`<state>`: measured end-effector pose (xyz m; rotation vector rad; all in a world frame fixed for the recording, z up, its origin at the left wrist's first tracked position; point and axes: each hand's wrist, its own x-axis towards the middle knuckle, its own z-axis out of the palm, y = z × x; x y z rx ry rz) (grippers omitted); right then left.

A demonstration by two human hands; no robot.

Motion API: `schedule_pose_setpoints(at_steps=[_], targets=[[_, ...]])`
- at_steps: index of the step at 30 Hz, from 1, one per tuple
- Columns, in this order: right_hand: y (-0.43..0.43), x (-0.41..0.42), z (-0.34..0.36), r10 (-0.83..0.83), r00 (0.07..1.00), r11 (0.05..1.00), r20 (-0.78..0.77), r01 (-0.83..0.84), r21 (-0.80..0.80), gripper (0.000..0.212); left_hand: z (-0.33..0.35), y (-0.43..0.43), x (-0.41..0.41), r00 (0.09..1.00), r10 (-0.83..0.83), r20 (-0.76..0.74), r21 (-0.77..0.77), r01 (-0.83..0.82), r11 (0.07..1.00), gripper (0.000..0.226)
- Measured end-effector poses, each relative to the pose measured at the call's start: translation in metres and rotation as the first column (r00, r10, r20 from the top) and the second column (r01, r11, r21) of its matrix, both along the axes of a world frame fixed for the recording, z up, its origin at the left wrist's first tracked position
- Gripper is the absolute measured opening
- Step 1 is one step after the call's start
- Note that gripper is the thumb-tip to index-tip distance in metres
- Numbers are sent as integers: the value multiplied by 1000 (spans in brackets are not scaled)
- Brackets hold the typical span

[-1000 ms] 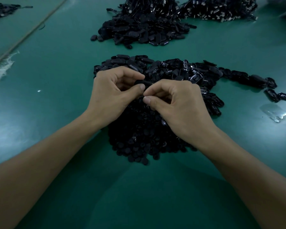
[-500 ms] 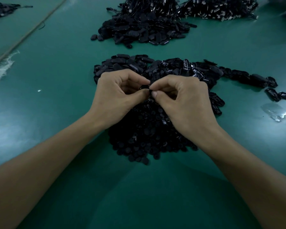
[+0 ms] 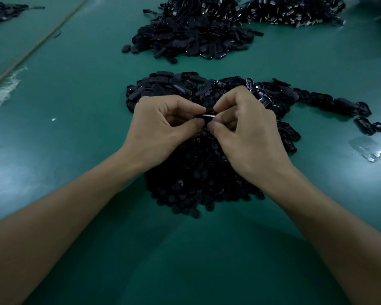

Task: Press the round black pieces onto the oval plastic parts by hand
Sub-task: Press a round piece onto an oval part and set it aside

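Left hand point(image 3: 161, 128) and right hand point(image 3: 251, 137) fingers point(image 3: 180, 107) pinch one oval part point(image 3: 207, 115) above one round-piece heap point(image 3: 196, 179), one oval heap point(image 3: 163, 89) behind, three farther heaps point(image 3: 191, 40), green desk point(image 3: 75, 111).

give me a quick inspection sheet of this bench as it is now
surface: green mat, glare patches at the left
job's things: heap of round black pieces under the hands; oval plastic parts heaped behind them; one black part held edge-on
clutter: clear plastic scrap at the right; white speck at the left
hands: left hand and right hand both pinch the black part
cables: nothing seen
surroundings: more black heaps at the back; seam across the mat at far left
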<state>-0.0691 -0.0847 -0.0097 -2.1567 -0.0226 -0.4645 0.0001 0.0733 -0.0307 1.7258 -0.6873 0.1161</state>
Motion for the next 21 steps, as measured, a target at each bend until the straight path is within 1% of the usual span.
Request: schedule_pose_setpoints(at_steps=[3, 7, 12, 17, 21], targets=[[0, -2, 1, 35, 999, 999, 5, -35, -4, 23, 0, 0, -1, 999, 8, 46, 37, -10, 999, 20], [-1, -3, 1, 25, 999, 999, -29, -26, -25, 24, 0, -1, -2, 996, 7, 92, 59, -12, 998, 22], [0, -2, 5, 12, 1000, 999, -23, -13, -49, 30, 0, -2, -3, 996, 11, 90, 65, -17, 998, 24], [1, -1, 4, -54, 999, 998, 6, 54, -43, 34, 1, -2, -4, 997, 4, 80, 95, -12, 995, 27], [1, 0, 3, -104, 995, 995, 4, 104, -1, 35, 1, -3, -6, 995, 25, 94, 108, -35, 994, 27]])
